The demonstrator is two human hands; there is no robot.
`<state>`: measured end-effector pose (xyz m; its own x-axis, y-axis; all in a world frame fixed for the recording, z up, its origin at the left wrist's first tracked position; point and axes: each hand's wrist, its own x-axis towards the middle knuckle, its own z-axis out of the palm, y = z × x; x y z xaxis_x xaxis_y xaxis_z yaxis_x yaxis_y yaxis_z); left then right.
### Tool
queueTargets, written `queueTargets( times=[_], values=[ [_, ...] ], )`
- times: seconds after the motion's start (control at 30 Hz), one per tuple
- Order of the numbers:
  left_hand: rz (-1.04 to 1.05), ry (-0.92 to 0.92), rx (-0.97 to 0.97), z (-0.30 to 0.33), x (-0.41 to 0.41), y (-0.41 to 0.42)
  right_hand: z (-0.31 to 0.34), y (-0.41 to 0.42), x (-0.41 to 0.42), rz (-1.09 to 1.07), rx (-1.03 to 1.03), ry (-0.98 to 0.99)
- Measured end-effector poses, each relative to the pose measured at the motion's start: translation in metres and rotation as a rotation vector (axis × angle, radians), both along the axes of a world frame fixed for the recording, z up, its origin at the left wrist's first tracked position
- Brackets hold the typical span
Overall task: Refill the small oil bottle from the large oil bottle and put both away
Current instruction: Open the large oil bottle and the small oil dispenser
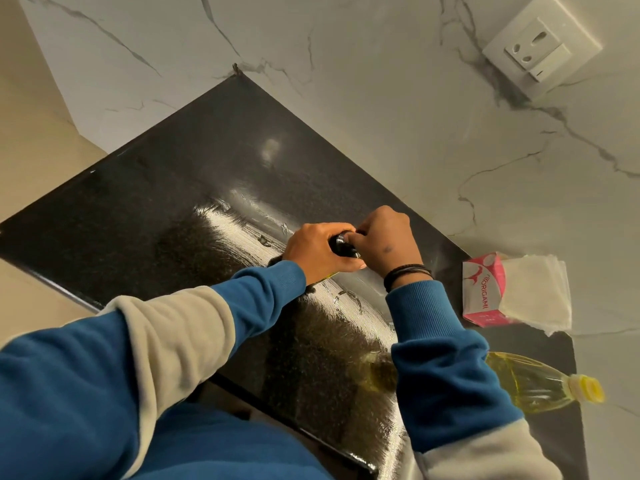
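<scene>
Both hands meet over the black stone counter (145,202), slightly right of the frame's centre. The left hand (313,251) is curled round the small oil bottle (341,244), of which only a dark upper part with a glossy top shows between the two hands; its body is hidden under the palm, so whether it stands on the counter cannot be told. The right hand (382,239) comes in from 3 o'clock of the bottle, fingers bent and bunched at the bottle's top, thumb and fingertips touching the cap region. Exactly which fingers pinch the cap cannot be made out. A black band (407,273) circles the right wrist. Both sleeves are blue with a grey panel further up the arm.

The large oil bottle (530,382) lies at 5 o'clock of the hands, well apart from them, near the counter's right end. It holds yellow oil, its yellow cap (588,388) is on and points toward 3 o'clock, and its base end is hidden behind the right sleeve.

At 3 o'clock of the hands, a pink packet (483,289) marked ORIGAMI rests against the marble wall (346,81), with white tissues (538,292) protruding from its right side. A white wall socket (542,46) sits at 1 o'clock, high on the wall. Streaked glare runs across the counter beneath the forearms.
</scene>
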<state>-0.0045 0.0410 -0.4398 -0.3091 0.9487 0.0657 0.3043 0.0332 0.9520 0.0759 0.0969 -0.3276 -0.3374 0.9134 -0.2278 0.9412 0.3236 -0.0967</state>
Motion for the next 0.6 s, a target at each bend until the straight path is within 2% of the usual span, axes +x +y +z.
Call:
queueTargets(
  times=[0.2, 0.4, 0.6],
  values=[
    [-0.001, 0.019, -0.036, -0.001, -0.002, 0.0, 0.015, -0.002, -0.003, 0.171, -0.079, -0.088],
    [-0.013, 0.005, -0.004, -0.003, -0.002, 0.0, 0.005, 0.007, -0.004, -0.004, 0.001, -0.089],
    [-0.01, 0.035, -0.027, -0.002, -0.003, 0.0, 0.007, 0.006, -0.01, 0.075, -0.024, -0.138]
  ],
)
